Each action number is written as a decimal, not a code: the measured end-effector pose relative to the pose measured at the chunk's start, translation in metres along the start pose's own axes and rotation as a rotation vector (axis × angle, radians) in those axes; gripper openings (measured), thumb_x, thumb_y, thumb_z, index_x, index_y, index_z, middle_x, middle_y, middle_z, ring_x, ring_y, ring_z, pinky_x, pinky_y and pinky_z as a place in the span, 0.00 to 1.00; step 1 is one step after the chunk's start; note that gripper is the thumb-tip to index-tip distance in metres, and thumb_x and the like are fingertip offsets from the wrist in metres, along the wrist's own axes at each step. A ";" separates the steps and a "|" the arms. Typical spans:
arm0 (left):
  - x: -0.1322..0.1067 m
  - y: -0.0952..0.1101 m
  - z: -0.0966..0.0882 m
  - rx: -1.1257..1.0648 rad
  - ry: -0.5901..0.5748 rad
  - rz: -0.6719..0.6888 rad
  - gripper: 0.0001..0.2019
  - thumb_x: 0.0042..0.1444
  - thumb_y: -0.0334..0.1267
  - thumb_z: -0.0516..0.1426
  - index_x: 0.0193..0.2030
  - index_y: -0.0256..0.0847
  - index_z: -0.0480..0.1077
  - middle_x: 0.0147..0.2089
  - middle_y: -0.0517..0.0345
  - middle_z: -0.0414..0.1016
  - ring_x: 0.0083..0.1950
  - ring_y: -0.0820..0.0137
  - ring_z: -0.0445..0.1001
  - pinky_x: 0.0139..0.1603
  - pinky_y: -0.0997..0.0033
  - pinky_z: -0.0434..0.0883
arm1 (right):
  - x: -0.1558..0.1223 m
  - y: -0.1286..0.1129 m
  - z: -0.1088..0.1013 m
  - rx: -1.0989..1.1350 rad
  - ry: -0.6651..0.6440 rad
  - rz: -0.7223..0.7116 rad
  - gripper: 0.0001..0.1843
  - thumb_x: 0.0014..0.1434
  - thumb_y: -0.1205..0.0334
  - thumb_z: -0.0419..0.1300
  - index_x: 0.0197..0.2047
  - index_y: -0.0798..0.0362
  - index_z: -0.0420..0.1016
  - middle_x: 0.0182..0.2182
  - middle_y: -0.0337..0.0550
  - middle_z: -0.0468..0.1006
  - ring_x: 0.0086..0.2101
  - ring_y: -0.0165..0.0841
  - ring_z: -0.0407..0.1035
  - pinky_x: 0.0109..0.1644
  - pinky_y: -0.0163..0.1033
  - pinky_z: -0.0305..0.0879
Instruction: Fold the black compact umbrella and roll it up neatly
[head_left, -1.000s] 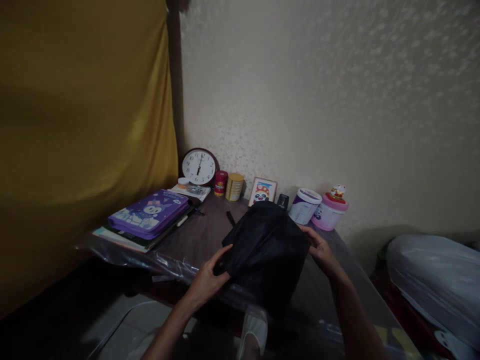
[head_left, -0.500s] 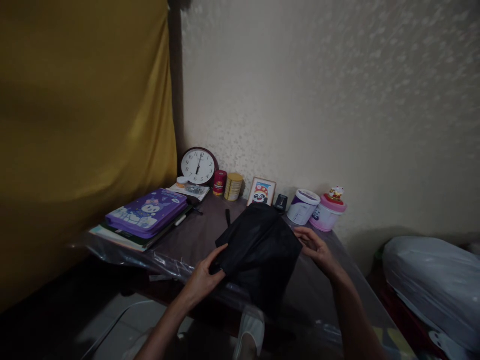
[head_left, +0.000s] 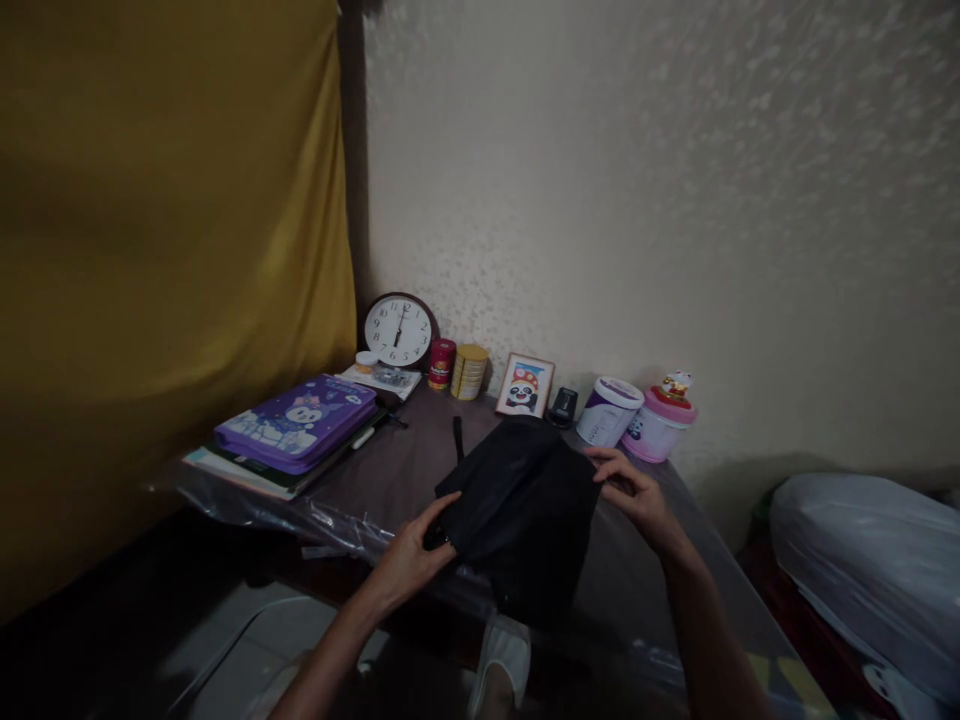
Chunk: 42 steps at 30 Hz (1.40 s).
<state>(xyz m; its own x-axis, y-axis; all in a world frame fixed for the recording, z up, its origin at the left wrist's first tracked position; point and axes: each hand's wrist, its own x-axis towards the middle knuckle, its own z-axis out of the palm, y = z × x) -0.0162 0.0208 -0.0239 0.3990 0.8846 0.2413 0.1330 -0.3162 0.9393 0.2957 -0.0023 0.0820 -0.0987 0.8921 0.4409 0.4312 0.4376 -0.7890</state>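
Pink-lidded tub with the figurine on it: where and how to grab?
Probably best by the pale body of the pink-lidded tub, around its rounded wall below the lid, coming from the front and right. The figurine on the lid spoils a top grasp, the purple-and-white tub crowds its left, and the wall is behind.

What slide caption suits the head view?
Left hand and right hand at a black cloth, panda picture and clock behind.
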 end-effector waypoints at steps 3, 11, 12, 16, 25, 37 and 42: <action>-0.002 0.001 0.002 0.049 -0.015 -0.025 0.28 0.47 0.33 0.52 0.58 0.41 0.57 0.44 0.59 0.74 0.43 0.69 0.72 0.44 0.72 0.68 | 0.002 -0.006 0.006 0.009 0.032 -0.012 0.08 0.49 0.54 0.60 0.30 0.50 0.68 0.52 0.46 0.66 0.54 0.41 0.58 0.58 0.48 0.52; -0.007 0.006 0.009 0.121 -0.065 -0.029 0.32 0.44 0.37 0.57 0.59 0.45 0.56 0.48 0.57 0.72 0.46 0.67 0.71 0.48 0.70 0.66 | 0.011 0.000 0.019 0.046 0.036 -0.047 0.06 0.53 0.57 0.57 0.32 0.48 0.63 0.37 0.43 0.76 0.52 0.38 0.62 0.56 0.49 0.55; -0.007 0.006 0.009 0.111 -0.069 -0.025 0.32 0.45 0.37 0.57 0.59 0.45 0.56 0.49 0.56 0.71 0.47 0.66 0.70 0.49 0.69 0.65 | 0.011 0.001 0.019 0.049 0.028 -0.037 0.07 0.53 0.56 0.57 0.33 0.48 0.63 0.38 0.44 0.76 0.53 0.38 0.61 0.56 0.49 0.55; -0.005 0.006 0.009 0.045 -0.074 -0.004 0.28 0.47 0.38 0.55 0.57 0.43 0.57 0.48 0.56 0.71 0.48 0.67 0.70 0.49 0.70 0.65 | 0.011 0.004 0.014 -0.014 -0.044 -0.001 0.09 0.52 0.55 0.58 0.36 0.49 0.69 0.39 0.45 0.76 0.53 0.40 0.60 0.56 0.50 0.54; -0.011 0.008 0.008 0.247 -0.090 -0.024 0.28 0.49 0.34 0.51 0.59 0.45 0.55 0.33 0.60 0.73 0.34 0.70 0.71 0.37 0.74 0.65 | 0.016 0.003 0.025 -0.002 0.077 -0.021 0.09 0.54 0.54 0.55 0.36 0.48 0.72 0.41 0.43 0.75 0.52 0.39 0.61 0.58 0.48 0.52; -0.014 0.000 0.015 0.413 -0.153 -0.029 0.29 0.51 0.40 0.51 0.61 0.48 0.52 0.29 0.60 0.71 0.31 0.68 0.70 0.34 0.74 0.62 | 0.028 0.034 0.039 -0.170 0.148 0.109 0.13 0.51 0.51 0.56 0.35 0.51 0.72 0.40 0.44 0.74 0.44 0.38 0.67 0.52 0.45 0.57; -0.015 -0.005 0.018 0.311 -0.158 -0.051 0.31 0.48 0.40 0.54 0.61 0.42 0.53 0.36 0.56 0.73 0.33 0.68 0.71 0.36 0.73 0.64 | 0.027 0.046 0.040 -0.297 0.166 0.147 0.14 0.49 0.50 0.57 0.23 0.52 0.69 0.40 0.46 0.73 0.43 0.38 0.66 0.51 0.45 0.57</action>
<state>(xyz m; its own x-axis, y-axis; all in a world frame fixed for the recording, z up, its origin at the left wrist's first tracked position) -0.0062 0.0032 -0.0366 0.5167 0.8458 0.1327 0.4169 -0.3840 0.8239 0.2769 0.0461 0.0408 0.1198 0.9019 0.4149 0.6736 0.2331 -0.7013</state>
